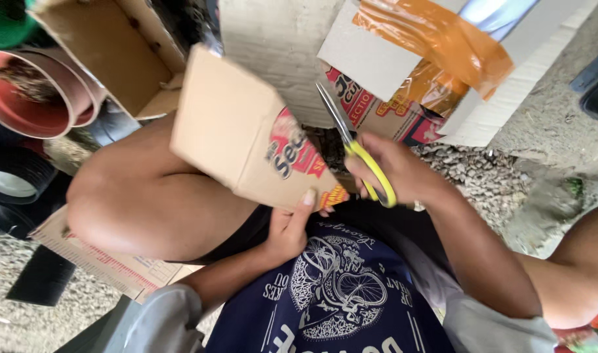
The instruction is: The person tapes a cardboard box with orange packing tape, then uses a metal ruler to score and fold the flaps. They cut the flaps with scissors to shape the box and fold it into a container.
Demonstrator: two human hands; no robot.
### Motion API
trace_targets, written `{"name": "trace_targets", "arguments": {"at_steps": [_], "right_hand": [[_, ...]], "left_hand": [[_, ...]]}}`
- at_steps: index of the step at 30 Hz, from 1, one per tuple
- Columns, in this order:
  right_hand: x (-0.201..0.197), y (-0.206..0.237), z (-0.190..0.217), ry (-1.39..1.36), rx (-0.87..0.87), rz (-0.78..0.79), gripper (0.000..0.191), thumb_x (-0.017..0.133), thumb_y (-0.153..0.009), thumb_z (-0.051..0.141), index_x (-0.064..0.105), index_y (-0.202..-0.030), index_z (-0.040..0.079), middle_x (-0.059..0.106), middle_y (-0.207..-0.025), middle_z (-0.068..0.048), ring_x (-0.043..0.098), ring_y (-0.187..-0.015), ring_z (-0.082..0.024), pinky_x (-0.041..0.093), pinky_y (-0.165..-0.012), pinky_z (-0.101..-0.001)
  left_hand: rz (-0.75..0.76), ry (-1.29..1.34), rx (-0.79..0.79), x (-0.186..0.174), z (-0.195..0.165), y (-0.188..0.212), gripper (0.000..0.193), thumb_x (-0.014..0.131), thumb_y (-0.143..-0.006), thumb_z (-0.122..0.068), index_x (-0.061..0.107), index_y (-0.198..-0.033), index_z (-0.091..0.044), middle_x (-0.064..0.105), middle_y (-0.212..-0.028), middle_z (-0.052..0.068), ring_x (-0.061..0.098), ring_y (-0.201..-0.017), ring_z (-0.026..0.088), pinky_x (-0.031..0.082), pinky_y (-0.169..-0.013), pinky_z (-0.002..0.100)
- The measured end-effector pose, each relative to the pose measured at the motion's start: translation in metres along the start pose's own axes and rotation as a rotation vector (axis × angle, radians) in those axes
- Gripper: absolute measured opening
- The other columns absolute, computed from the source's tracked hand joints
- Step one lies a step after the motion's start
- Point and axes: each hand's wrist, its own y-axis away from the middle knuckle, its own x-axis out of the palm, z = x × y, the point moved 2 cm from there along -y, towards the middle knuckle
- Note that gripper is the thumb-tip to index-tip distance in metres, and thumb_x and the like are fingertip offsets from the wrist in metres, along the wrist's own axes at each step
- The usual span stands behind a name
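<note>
Left hand [287,230] pinches with thumb raised; right hand [393,171] is curled closed, fingers through loops.

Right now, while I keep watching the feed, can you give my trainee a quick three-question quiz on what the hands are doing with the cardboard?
1. True or false: the right hand holds yellow-handled scissors.
2. Which hand grips the printed cardboard piece by its lower edge? A) left hand B) right hand C) neither
3. Fill in: the scissors' blades point toward the ___ block behind them.

Key:
1. True.
2. A; the thumb presses on the printed face.
3. Pale concrete; the blades look nearly closed and are not touching the cardboard piece.
</note>
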Motion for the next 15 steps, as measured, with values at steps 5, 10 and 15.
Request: {"name": "trace_targets", "arguments": {"at_steps": [5, 10, 15], "right_hand": [[0.015, 0.051, -0.048, 0.371, -0.113, -0.208, 0.035, 0.075, -0.088, 0.037, 0.058, -0.097, 0.007, 0.067, -0.066, -0.002, 0.062, -0.054, -0.012, 0.05, -0.048, -0.029], [0.011, 0.11, -0.088, 0.568, -0.103, -0.549, 0.043, 0.086, -0.077, 0.039, 0.062, -0.089, 0.006, 0.07, -0.067, -0.006, 0.066, -0.055, -0.014, 0.052, -0.051, -0.0301], [-0.026, 0.156, -0.127, 0.27, -0.406, -0.928, 0.042, 0.079, -0.089, 0.04, 0.059, -0.098, 0.003, 0.072, -0.076, -0.003, 0.069, -0.065, -0.011, 0.055, -0.054, -0.0285]], "left_hand": [[-0.037, -0.291, 0.091, -0.018, -0.02, 0.017, 0.026, 0.051, -0.109, -0.016, 0.064, -0.121, 0.004, 0.073, -0.111, 0.009, 0.069, -0.099, 0.015, 0.056, -0.089, 0.029], [-0.051, -0.669, 0.446, -0.044, -0.092, -0.022, 0.027, 0.06, -0.109, -0.009, 0.057, -0.132, 0.004, 0.066, -0.123, 0.011, 0.065, -0.111, 0.018, 0.055, -0.098, 0.034], [-0.26, -0.531, 0.55, -0.041, -0.169, -0.111, 0.034, 0.065, -0.114, -0.019, 0.05, -0.134, 0.004, 0.055, -0.121, 0.014, 0.053, -0.106, 0.022, 0.041, -0.091, 0.038]]}}
